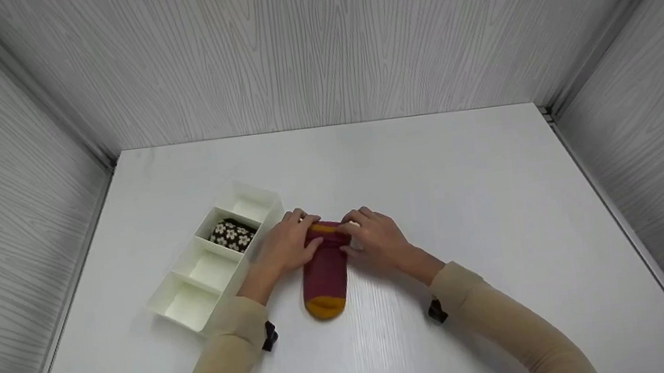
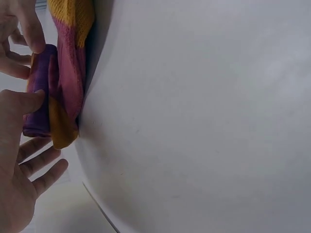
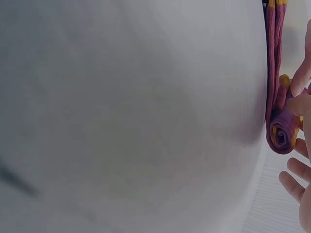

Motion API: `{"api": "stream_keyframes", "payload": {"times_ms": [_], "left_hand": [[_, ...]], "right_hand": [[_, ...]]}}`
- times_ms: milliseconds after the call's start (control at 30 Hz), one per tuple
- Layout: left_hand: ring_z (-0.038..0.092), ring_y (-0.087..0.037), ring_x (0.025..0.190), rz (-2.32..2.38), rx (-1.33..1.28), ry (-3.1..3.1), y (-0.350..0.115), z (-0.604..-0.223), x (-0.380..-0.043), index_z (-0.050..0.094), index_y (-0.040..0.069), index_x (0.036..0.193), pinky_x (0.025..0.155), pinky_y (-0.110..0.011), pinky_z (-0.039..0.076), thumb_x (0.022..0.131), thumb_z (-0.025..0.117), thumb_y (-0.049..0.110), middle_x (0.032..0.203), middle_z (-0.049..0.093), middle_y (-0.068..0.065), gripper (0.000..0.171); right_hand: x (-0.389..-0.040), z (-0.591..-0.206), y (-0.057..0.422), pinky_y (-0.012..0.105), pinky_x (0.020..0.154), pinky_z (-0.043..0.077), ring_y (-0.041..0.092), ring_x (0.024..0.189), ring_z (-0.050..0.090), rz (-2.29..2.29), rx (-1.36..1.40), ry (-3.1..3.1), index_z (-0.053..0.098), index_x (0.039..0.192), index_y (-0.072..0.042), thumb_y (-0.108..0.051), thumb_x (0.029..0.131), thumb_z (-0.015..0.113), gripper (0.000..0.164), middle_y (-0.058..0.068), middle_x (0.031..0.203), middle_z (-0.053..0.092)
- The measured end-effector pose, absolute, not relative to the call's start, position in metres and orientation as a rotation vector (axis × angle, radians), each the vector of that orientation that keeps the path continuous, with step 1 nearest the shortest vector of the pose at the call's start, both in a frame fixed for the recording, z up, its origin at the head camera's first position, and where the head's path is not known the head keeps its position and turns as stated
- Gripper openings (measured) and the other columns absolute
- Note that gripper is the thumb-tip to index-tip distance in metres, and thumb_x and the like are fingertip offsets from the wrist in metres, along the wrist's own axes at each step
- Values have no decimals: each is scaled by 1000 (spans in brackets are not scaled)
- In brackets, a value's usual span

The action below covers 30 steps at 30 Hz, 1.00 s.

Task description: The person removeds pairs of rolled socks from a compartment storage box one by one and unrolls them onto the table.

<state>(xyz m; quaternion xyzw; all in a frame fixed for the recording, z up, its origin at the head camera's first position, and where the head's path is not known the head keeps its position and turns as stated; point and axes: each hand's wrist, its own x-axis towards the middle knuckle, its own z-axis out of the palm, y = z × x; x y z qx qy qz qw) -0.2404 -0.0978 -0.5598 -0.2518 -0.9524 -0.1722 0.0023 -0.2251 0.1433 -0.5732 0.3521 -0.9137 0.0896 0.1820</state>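
White table, two hands on a maroon sock

Grey woodgrain walls [image 1: 314, 43] stand round the white table [image 1: 464, 183]. At the middle of the head view, the left hand [image 1: 284, 243] and the right hand [image 1: 379, 237] grasp opposite sides of the rolled end of the maroon sock [image 1: 325, 276], each with its thumb on the near side and fingertips toward the far side. In the left wrist view, at the left edge, the left thumb presses the roll while three fingers reach out beyond it. In the right wrist view, at the right edge, the roll's end shows as a spiral of maroon, purple and yellow.

From the roll, the sock runs flat down the head view in layers to a mustard toe [image 1: 326, 307]; whether it is one sock or a pair, I cannot tell.

Just left of the left hand, a white tray [image 1: 210, 268] slants across the frame with four compartments in a row. Its second compartment from the top holds a dark flowered bundle [image 1: 231, 235].

Beige sleeves [image 1: 500, 318] come in from the bottom edge, with small black objects [image 1: 269, 335] at the cuffs.
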Motion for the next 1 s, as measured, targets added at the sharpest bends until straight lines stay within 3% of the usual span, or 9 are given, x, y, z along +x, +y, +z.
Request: {"api": "stream_keyframes", "payload": {"times_ms": [267,533,1000], "left_hand": [[61,-34,122,-570,-740,-2976,-101,-559,-237,60,12,145,102,-50,55,102,67,34,133,62,-17,48],[62,-33,121,-598,-723,-2931,-101,-558,-229,60,14,146,98,-49,57,103,67,35,134,63,-15,49],[63,-35,119,-566,-732,-2873,-108,-558,-221,65,11,136,98,-50,56,100,73,31,133,63,-15,42]], "right_hand": [[-234,-574,144,35,86,61,20,105,66,188,995,-2634,72,126,-18,-38,94,79,38,0,118,71],[-244,-572,145,37,88,61,22,105,66,178,993,-2690,72,127,-16,-32,94,80,37,1,117,74],[-249,-571,135,38,87,61,23,103,68,426,1050,-2828,75,124,-14,-27,96,75,31,3,118,79]]}}
